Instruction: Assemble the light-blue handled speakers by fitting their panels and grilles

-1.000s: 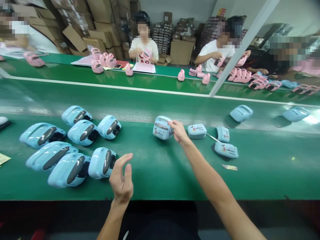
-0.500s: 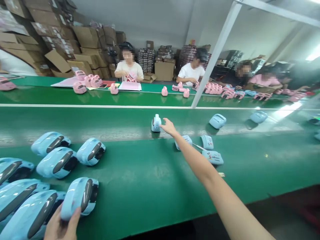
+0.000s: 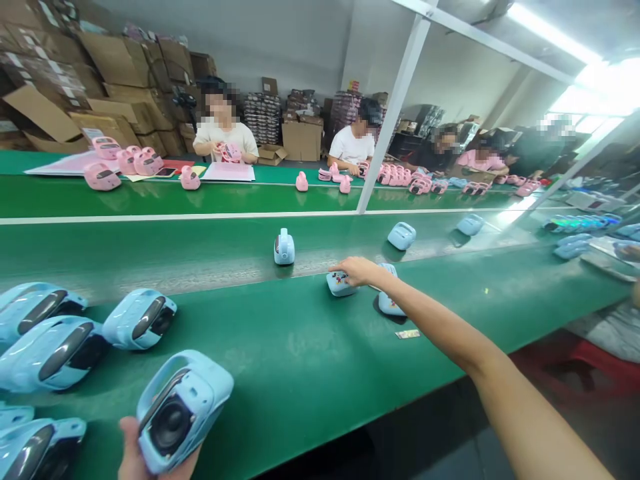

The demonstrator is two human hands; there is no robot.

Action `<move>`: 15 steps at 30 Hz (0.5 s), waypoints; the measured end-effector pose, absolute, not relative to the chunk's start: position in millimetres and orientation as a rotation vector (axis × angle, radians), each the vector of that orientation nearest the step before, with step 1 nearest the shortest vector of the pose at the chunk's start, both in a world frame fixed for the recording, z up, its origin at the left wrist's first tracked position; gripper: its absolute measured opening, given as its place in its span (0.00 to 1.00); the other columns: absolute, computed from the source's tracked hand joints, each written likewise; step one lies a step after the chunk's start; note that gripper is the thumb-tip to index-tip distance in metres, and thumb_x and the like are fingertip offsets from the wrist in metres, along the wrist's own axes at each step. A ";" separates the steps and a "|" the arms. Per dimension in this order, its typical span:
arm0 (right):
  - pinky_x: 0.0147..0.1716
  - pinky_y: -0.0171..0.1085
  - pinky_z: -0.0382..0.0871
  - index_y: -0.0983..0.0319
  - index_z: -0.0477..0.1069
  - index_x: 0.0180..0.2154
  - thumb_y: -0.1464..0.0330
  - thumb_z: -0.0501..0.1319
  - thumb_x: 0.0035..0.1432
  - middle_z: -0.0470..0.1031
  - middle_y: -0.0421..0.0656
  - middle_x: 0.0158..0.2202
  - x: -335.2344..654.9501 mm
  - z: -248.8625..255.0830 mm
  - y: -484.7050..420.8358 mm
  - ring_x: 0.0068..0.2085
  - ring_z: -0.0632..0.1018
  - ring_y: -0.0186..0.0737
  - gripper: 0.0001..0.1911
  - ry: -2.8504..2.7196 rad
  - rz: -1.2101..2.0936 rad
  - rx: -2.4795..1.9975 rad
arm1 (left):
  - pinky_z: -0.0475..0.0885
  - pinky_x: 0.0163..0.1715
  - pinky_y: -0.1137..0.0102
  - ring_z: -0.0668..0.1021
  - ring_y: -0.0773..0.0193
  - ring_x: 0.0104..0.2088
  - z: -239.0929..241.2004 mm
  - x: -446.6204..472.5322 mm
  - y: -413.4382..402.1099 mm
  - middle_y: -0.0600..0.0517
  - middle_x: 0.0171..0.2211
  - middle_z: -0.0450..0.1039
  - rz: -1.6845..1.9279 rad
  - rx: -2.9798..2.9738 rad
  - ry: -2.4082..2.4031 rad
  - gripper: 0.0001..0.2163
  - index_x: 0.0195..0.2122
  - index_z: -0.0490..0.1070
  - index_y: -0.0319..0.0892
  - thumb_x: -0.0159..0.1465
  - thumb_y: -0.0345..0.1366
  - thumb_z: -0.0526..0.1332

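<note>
My left hand (image 3: 135,453) at the bottom edge is closed round a light blue speaker housing (image 3: 183,407), lifted off the table with its round speaker cone facing me. My right hand (image 3: 357,270) reaches out over the green table and rests its fingers on a small blue cover with a cartoon print (image 3: 340,283). Two more small blue covers (image 3: 387,303) lie just right of that hand, partly hidden by my forearm. A finished blue unit (image 3: 284,248) stands upright on the moving belt beyond my right hand.
Several blue housings (image 3: 140,319) lie at the left of the green table (image 3: 300,360). More blue units (image 3: 401,235) ride the belt to the right. A white post (image 3: 390,113) rises mid-belt. Across it, other people handle pink units (image 3: 125,163) before stacked cartons.
My left hand has picked up a blue housing and turned its speaker toward me. My right hand left the upright unit on the belt and came back to a small printed cover.
</note>
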State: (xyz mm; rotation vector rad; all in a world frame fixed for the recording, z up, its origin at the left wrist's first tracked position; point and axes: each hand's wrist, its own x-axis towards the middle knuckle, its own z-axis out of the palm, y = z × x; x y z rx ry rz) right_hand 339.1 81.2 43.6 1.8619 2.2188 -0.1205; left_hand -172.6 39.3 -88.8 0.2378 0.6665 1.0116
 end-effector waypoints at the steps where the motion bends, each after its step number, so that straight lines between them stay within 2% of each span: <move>1: 0.40 0.39 0.73 0.55 0.69 0.63 0.74 0.62 0.54 0.80 0.49 0.51 338.3 45.6 79.8 0.49 0.81 0.51 0.33 2.219 -0.088 1.840 | 0.74 0.54 0.46 0.82 0.43 0.52 -86.9 -162.4 37.9 0.47 0.52 0.81 1.045 0.208 0.650 0.31 0.67 0.63 0.60 0.63 0.48 0.66; 3: 0.40 0.38 0.73 0.56 0.72 0.59 0.72 0.61 0.56 0.79 0.49 0.51 335.5 48.5 76.2 0.50 0.79 0.51 0.28 2.229 -0.026 1.786 | 0.72 0.56 0.47 0.82 0.44 0.52 -83.2 -144.1 34.9 0.46 0.54 0.79 1.102 0.145 0.602 0.32 0.69 0.60 0.59 0.63 0.49 0.65; 6: 0.39 0.38 0.73 0.58 0.73 0.55 0.70 0.63 0.55 0.76 0.50 0.52 327.9 48.0 69.9 0.51 0.76 0.51 0.24 2.225 0.063 1.710 | 0.66 0.61 0.46 0.77 0.43 0.58 -81.2 -131.8 32.1 0.45 0.59 0.75 0.997 0.061 0.465 0.33 0.71 0.55 0.59 0.65 0.49 0.63; 9: 0.38 0.38 0.73 0.61 0.68 0.58 0.71 0.69 0.47 0.73 0.52 0.51 318.7 43.0 64.8 0.49 0.73 0.52 0.35 2.196 0.140 1.652 | 0.59 0.64 0.44 0.71 0.43 0.63 -85.3 -136.9 31.5 0.44 0.64 0.69 0.876 0.011 0.360 0.33 0.72 0.50 0.57 0.68 0.42 0.60; 12: 0.38 0.39 0.73 0.58 0.60 0.64 0.73 0.71 0.41 0.70 0.54 0.53 313.3 39.2 62.0 0.49 0.72 0.53 0.47 2.182 0.195 1.602 | 0.58 0.65 0.46 0.71 0.45 0.62 -93.5 -143.5 30.2 0.44 0.63 0.69 0.851 0.002 0.357 0.33 0.73 0.48 0.56 0.68 0.32 0.56; 15: 0.39 0.40 0.72 0.57 0.62 0.62 0.73 0.70 0.44 0.69 0.53 0.52 314.3 39.4 63.5 0.49 0.71 0.53 0.42 2.185 0.225 1.560 | 0.61 0.63 0.47 0.72 0.46 0.61 -104.5 -142.0 27.5 0.44 0.61 0.71 0.849 0.023 0.337 0.33 0.73 0.49 0.56 0.68 0.29 0.55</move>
